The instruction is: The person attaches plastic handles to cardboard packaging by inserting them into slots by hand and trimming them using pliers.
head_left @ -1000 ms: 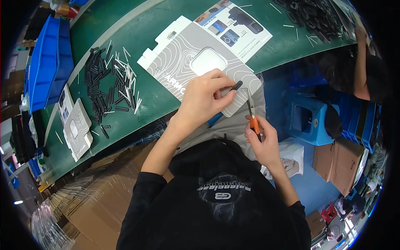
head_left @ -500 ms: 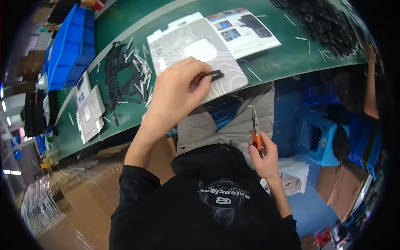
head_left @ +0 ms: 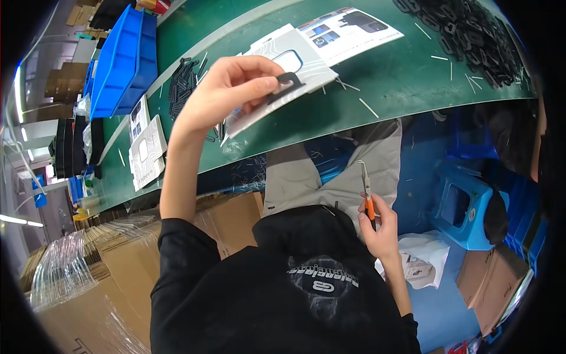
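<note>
My left hand (head_left: 227,88) is closed on a small black plastic piece (head_left: 288,84), pinched between thumb and fingers at the near side of a grey printed card (head_left: 315,68). That card is tilted, its near edge raised off the green table; whether my fingers also grip it is hard to see. It has wavy white lines and a rounded window. My right hand (head_left: 380,227), low over my lap, is wrapped round the orange and black handle of a thin hand tool (head_left: 369,203) with a bent metal tip pointing up.
Black plastic parts (head_left: 466,41) are heaped at the table's right. Smaller black pieces (head_left: 184,85) lie left of my hand, near a second folded card (head_left: 147,150) and a blue bin (head_left: 127,65). White sticks are scattered about. A blue stool (head_left: 469,206) and cardboard boxes (head_left: 130,265) stand below.
My left hand has moved left and up, and the grey card has gone from lying flat to tilted. The black piece now sits against the card's near side. My right hand has barely shifted.
</note>
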A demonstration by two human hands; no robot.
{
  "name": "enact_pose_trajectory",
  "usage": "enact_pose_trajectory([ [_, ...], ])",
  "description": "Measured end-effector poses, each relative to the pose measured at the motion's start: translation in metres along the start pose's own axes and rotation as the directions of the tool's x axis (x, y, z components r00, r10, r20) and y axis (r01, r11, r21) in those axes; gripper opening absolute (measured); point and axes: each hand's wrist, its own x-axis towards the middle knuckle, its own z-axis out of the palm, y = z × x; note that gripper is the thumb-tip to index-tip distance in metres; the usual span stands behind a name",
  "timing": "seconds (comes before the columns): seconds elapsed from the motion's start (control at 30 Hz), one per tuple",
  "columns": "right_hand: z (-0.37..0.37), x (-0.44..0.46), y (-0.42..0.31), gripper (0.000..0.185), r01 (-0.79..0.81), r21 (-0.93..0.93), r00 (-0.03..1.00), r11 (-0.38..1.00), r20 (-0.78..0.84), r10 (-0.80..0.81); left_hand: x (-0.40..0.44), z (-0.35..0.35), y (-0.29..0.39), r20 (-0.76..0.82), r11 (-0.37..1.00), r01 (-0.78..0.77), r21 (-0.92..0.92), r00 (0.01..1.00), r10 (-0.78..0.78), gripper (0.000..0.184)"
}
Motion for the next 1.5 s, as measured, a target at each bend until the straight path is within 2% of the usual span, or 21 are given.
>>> enact_pose_trajectory([
  [0.07,0.0,0.005,0.002,0.047,0.027,0.009,1.0,1.0,-0.002,-0.027,0.006,-0.01,0.006,0.019,0.999,-0.049,0.008,0.999,0.049,0.018],
  [0.27,0.007,0.007,-0.003,0.047,0.013,-0.018,0.998,1.0,0.054,-0.012,0.002,-0.023,0.021,-0.066,1.0,-0.014,-0.002,0.998,0.014,0.016],
  [0.4,0.015,0.003,-0.001,0.047,0.008,0.081,0.999,0.997,0.045,-0.012,-0.001,-0.015,0.029,-0.08,0.932,-0.077,0.354,0.99,0.113,0.016],
  [0.43,0.014,0.004,0.0,0.047,0.007,0.081,0.999,0.997,0.038,-0.01,0.001,-0.012,0.029,-0.074,0.932,-0.082,0.353,0.991,0.115,0.016],
  [0.57,0.016,0.007,-0.002,0.049,0.058,0.043,0.997,0.997,0.047,-0.06,-0.003,-0.005,0.035,-0.108,0.807,-0.218,0.549,0.939,0.327,0.017],
  [0.77,0.01,0.005,-0.009,0.046,0.025,0.04,0.998,0.999,0.052,-0.027,-0.007,0.002,0.045,-0.169,0.765,-0.254,0.592,0.889,0.425,0.013],
  [0.93,0.015,0.007,0.002,0.046,0.061,0.052,0.998,0.997,0.01,-0.061,-0.011,0.008,0.045,-0.135,0.649,-0.277,0.709,0.849,0.51,0.012],
  [1.1,0.012,0.006,0.0,0.05,0.058,0.025,0.998,0.998,0.025,-0.059,-0.007,0.007,0.049,-0.146,0.545,-0.218,0.81,0.824,0.547,0.011],
  [1.2,0.015,0.005,0.004,0.047,0.052,0.062,0.998,0.997,0.022,-0.053,0.002,0.002,0.048,-0.146,0.435,-0.185,0.881,0.769,0.622,0.012],
  [1.3,0.015,0.005,0.006,0.046,0.067,0.067,0.998,0.995,0.011,-0.068,0.024,-0.009,0.047,-0.117,0.331,-0.168,0.929,0.714,0.691,0.013],
  [1.4,0.015,0.007,0.019,0.047,0.12,0.031,0.993,0.992,-0.011,-0.12,0.083,-0.028,0.034,-0.077,0.231,-0.152,0.961,0.657,0.75,0.012],
  [1.47,0.012,0.006,0.009,0.047,0.097,0.015,0.995,0.995,-0.005,-0.097,0.133,-0.047,0.016,-0.114,0.253,-0.107,0.962,0.683,0.721,0.015],
  [1.5,0.011,0.005,0.012,0.047,0.133,-0.015,0.991,0.991,-0.005,-0.133,0.159,-0.059,-0.003,-0.136,0.256,-0.094,0.962,0.651,0.747,0.015],
])
